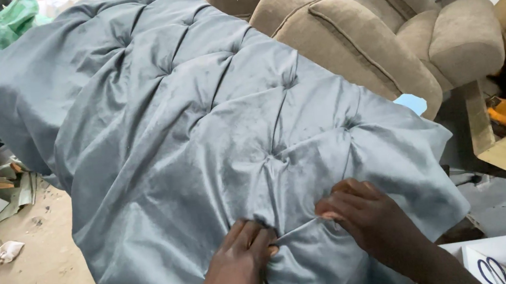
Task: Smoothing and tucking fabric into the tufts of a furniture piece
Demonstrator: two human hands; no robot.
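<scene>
Both hands low on the grey tufted velvet panel: left hand pinching a fold, right hand apparently gripping its other end. Best keep that pleat taut and straight toward the dimple.

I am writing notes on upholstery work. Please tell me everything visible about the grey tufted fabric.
The grey tufted fabric looks like soft velvet with a slight sheen, pulled into deep diamond tufts and folds over a bulky padded form. Its loose edges hang down. The left hand and right hand pinch a fold near its lower edge.
</scene>
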